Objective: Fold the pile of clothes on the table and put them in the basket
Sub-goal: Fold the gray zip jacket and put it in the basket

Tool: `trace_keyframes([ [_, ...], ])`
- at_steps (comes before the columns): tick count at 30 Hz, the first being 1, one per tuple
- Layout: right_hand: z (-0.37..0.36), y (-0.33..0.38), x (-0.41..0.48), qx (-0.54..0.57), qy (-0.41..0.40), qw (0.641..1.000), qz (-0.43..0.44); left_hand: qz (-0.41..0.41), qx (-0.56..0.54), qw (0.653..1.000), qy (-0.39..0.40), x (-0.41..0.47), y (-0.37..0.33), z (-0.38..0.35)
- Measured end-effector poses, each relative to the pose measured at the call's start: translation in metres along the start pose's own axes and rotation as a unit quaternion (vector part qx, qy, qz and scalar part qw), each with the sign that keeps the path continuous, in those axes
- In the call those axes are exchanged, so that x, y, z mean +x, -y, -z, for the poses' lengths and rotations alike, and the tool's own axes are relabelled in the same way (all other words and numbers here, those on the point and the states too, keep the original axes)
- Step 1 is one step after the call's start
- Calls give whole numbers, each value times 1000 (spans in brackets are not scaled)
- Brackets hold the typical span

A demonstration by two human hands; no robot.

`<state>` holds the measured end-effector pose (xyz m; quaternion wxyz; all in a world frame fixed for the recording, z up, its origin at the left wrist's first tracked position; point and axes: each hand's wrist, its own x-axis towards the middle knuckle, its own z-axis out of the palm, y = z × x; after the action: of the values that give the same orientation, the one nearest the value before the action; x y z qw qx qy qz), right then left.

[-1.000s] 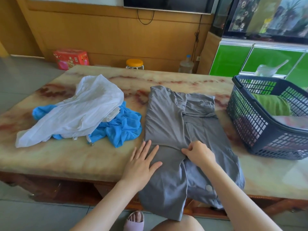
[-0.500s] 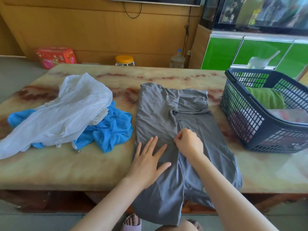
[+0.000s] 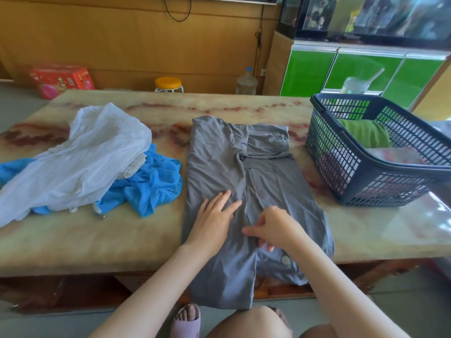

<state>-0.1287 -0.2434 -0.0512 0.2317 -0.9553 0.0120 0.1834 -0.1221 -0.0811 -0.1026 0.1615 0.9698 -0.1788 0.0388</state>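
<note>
Garment: grey jersey garment (image 3: 214, 167) flat on marbled stone worktop (image 3: 97, 240), hem overhanging near edge.
Left hand (image 3: 214, 220): fingers straight, pressing left panel.
Right hand (image 3: 275, 228): pinching centre fold, has slid nearer the edge; probably still tidying.

place: we think a home, a living room | proof: we see marble table (image 3: 244, 103) with laundry basket (image 3: 341, 167), wood-panelled wall (image 3: 122, 45), green cabinet (image 3: 307, 71) under glass tank (image 3: 366, 15), yellow stool (image 3: 169, 83), tiled floor (image 3: 14, 106)

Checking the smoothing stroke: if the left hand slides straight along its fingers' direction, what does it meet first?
The left hand, flat on the grey garment, would probably first reach that garment's bunched fold ahead.
</note>
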Motion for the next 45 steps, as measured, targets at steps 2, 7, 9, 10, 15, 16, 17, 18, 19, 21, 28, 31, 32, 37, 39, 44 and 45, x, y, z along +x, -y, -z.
trace_keyframes([
  [2,-8,-2,-14,-10,-8,1000,1,-42,-11,999,-27,15,0,2],
  [7,-13,0,-22,25,-36,999,4,-120,-25,992,16,55,2,9],
  [9,-11,-3,-21,24,-20,1000,7,-144,-3,989,30,63,4,11],
  [10,-10,-6,-21,29,-6,1000,9,-155,-2,988,21,65,4,12],
  [15,0,-12,-23,69,67,995,-2,-155,-34,987,-34,72,0,7],
  [16,2,-13,-23,79,75,994,-7,-155,-52,986,-19,74,-2,9],
  [17,3,-13,-22,84,76,994,-11,-161,-66,985,4,74,-3,12],
  [18,4,-14,-21,85,72,994,-14,-170,-69,982,32,75,-3,15],
  [19,4,-15,-20,88,66,994,-18,-180,-60,980,59,75,-1,19],
  [21,1,-17,-18,101,52,993,-17,-188,-37,977,96,74,6,24],
  [28,0,-12,-15,118,86,989,23,-166,-93,982,-3,75,2,17],
  [31,2,-13,-17,40,93,995,12,-166,-104,980,-12,70,-3,4],
  [32,3,-15,-17,19,91,996,5,-156,-88,984,-10,68,-4,0],
  [37,3,-13,-18,-22,-70,996,49,-12,36,999,-16,58,-2,-11],
  [39,0,-8,-14,2,-78,991,109,21,53,997,50,63,-1,-13],
  [44,-7,-5,5,2,-17,991,133,22,-34,998,-57,80,8,-5],
  [45,-5,-6,12,26,-43,989,140,22,-30,996,-83,86,10,0],
])
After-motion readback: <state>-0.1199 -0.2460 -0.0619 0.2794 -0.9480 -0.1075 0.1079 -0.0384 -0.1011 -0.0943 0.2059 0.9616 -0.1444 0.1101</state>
